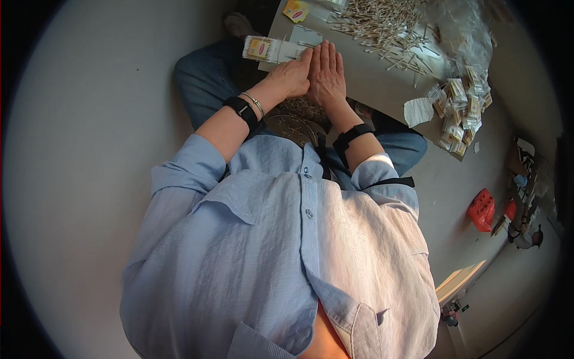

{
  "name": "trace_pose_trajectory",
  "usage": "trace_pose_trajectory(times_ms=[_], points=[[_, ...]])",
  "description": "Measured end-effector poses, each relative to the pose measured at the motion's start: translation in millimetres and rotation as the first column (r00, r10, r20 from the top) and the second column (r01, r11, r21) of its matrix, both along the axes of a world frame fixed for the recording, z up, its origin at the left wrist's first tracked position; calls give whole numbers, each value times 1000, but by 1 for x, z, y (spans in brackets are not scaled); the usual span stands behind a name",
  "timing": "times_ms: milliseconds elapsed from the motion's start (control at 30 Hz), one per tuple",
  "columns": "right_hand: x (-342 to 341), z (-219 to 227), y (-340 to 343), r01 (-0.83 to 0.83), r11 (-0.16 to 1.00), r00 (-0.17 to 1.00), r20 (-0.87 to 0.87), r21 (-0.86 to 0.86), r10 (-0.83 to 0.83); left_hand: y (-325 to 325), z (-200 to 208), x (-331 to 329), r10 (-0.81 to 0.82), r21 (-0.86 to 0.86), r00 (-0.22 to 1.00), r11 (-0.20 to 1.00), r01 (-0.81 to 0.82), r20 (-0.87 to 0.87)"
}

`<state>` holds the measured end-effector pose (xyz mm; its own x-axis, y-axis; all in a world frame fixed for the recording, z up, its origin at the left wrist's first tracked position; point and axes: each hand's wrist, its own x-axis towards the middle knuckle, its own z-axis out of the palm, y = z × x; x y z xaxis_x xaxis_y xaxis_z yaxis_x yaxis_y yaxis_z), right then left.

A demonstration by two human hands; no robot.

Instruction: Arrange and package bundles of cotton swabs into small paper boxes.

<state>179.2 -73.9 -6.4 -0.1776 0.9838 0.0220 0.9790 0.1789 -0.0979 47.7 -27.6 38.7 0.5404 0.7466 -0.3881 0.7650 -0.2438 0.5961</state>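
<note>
By the look of it, the work is only partly through: a pile of bagged swab packs (pixel 457 91) lies at the right end of the table (pixel 371 84), while a broad heap of loose swabs (pixel 382 24) is unpacked across its far side, and more loose swabs (pixel 305 109) show below the near edge. One swab pouch (pixel 259 48) with a yellow label lies at the table's left edge, just beyond the left hand (pixel 291 75), with a few swabs next to the fingertips. The left hand comes in at a slant, index finger reaching across to meet the right hand (pixel 327 75); I cannot tell whether it grips anything (its own back hides the fingers beneath). The right hand is flat, palm down, fingers straight and side by side, closed around nothing visible. Both wrists sit close together near the table's edge, forearms converging.
</note>
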Motion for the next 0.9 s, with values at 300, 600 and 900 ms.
trace_pose_trajectory(times_ms=[300, 600, 900], points=[[-1, 19, 1, 5, 996, 997, -72, -91, -12, 38, 4, -1, 140, 312, 988, 938, -152, 60], [-2, 23, 1, 14, 996, 995, -96, -83, -22, 84, -27, 7, -176, 429, 977, 878, 211, -120], [-1, 19, -1, 13, 998, 996, -91, -58, -18, 37, -33, 9, -55, 499, 910, 849, -173, 410]])
